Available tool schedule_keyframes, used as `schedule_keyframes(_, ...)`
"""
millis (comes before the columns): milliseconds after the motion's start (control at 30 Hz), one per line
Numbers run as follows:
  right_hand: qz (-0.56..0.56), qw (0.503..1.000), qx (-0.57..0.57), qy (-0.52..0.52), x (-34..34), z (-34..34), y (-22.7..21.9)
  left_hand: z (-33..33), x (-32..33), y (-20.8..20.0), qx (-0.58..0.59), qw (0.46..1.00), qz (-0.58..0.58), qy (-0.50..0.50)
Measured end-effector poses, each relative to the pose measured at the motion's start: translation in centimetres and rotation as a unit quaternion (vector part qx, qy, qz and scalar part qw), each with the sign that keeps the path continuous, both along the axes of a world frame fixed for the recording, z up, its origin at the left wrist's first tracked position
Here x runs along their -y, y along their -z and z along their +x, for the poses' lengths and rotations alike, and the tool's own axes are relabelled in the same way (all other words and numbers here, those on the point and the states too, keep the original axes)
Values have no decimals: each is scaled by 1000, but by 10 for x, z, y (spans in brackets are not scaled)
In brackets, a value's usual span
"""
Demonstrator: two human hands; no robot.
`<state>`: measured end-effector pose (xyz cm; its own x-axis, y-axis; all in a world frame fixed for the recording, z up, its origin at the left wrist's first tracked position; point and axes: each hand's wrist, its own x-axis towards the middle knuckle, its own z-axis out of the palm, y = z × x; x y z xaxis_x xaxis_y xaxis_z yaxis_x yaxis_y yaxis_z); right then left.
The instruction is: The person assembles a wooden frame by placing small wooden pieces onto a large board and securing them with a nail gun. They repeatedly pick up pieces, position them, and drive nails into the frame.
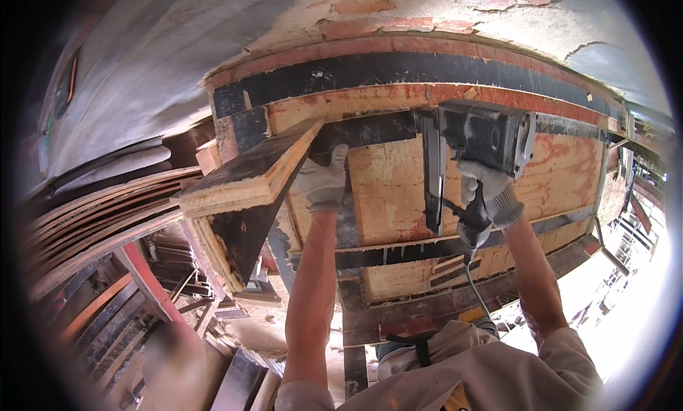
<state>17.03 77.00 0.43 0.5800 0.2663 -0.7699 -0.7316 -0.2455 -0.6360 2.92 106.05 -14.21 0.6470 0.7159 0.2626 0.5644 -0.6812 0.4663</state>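
Observation:
My right hand [487, 187], in a grey-white knitted glove, is closed round the handle of a black and grey nail gun [491, 137]. The gun's long narrow magazine [432, 173] hangs down to the left of the hand, and its nose end lies close to a black-faced wood strip [373, 129]. My left hand [324, 182], gloved the same way, grips the edge of a black-faced plywood piece [274, 173] beside that strip. Its thumb shows along the strip; the fingers are partly hidden. Under both hands lies a wooden panel [388, 190] framed with black strips.
A thin hose [475, 294] runs down from the gun towards my body. Stacked boards [107, 212] stand at the left, with loose timber [128, 318] below them. Behind the panel is a rough wall [427, 13] with broken plaster. Bright light fills the right side.

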Motion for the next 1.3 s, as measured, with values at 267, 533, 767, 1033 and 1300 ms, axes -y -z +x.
schedule_keyframes(267, 47, 994, -62, 74, 11, 22, 11, -2, -1, 1, -1, 1000, 0, 2)
schedule_keyframes(533, 15, 997, -51, 60, 8, 20, 7, 2, 1, -4, 11, 999, -40, -4)
schedule_keyframes(767, -20, 998, -49, 36, 5, 20, 10, 2, 1, -8, -5, 1000, -22, -9)
schedule_keyframes(1033, 33, 999, -30, 25, 16, 4, -5, 2, 1, -12, 10, 1000, -2, 7)
schedule_keyframes(1300, -16, 993, -117, 7, -12, -6, -9, 3, 2, -12, 17, 999, -48, -7)
